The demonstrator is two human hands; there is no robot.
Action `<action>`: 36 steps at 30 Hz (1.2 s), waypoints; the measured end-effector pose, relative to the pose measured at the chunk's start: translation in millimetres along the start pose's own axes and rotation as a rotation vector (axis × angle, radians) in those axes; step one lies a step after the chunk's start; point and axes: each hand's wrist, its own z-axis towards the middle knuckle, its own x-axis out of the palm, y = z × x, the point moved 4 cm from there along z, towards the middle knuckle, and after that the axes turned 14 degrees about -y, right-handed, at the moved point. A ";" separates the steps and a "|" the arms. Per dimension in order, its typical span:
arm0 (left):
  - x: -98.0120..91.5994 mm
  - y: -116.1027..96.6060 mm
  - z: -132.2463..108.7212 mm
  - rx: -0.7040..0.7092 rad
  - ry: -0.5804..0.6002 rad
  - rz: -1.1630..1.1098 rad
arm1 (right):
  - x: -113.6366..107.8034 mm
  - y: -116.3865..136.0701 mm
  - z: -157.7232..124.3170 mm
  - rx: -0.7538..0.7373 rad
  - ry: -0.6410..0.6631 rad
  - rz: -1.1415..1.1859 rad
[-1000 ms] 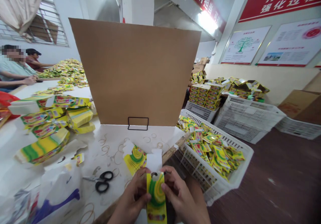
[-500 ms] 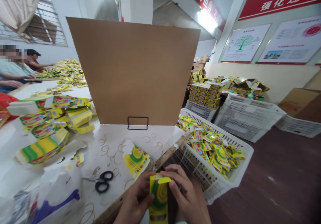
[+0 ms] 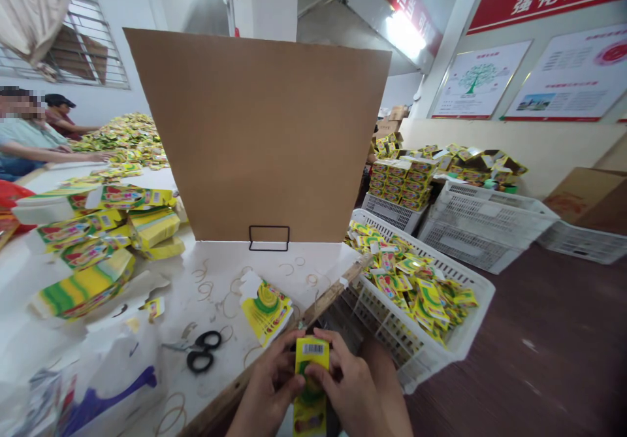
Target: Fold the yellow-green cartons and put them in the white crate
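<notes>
Low in the head view, a small yellow and green carton (image 3: pixel 310 394) is held upright between both hands at the table's edge. My left hand (image 3: pixel 274 385) is closed around its left side, thumb on the front. My right hand (image 3: pixel 350 385) grips the other side, with its thumb pressed on the front face below a barcode flap (image 3: pixel 312 349). Some fingers of both hands are hidden behind the carton. Just beyond, a flattened yellow carton (image 3: pixel 267 309) lies on the white table (image 3: pixel 215 319). Black-handled scissors (image 3: pixel 200 352) lie to the left of my left hand.
Stacks of flat cartons (image 3: pixel 98 228) and a plastic bag (image 3: pixel 112 372) cover the table's left side. A brown cardboard panel (image 3: pixel 269 136) stands at the back. Right of the wooden edge (image 3: pixel 333 290) is a white crate (image 3: pixel 482 306) of cartons. Several rubber bands are scattered. Co-workers sit far left.
The carton's top flap, sticking out before, is now folded down with its barcode showing. My right thumb has moved left onto the carton's front. A co-worker's arm has reached further right.
</notes>
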 end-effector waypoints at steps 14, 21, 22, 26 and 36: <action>-27.6 0.5 17.4 0.270 -0.347 0.606 | -70.5 -37.1 47.3 0.097 -0.670 0.223; -67.9 20.6 36.3 0.304 -0.445 1.016 | 27.2 -32.6 78.0 -0.002 -0.266 0.076; -68.4 22.2 37.1 0.309 -0.437 1.030 | 47.6 -29.3 79.5 -0.010 -0.231 0.050; -69.5 25.1 37.0 0.306 -0.409 1.031 | 100.0 -20.6 89.7 0.015 -0.146 -0.008; -66.7 -0.4 25.9 0.214 -0.584 0.358 | 77.9 -21.4 63.7 0.257 -0.061 0.387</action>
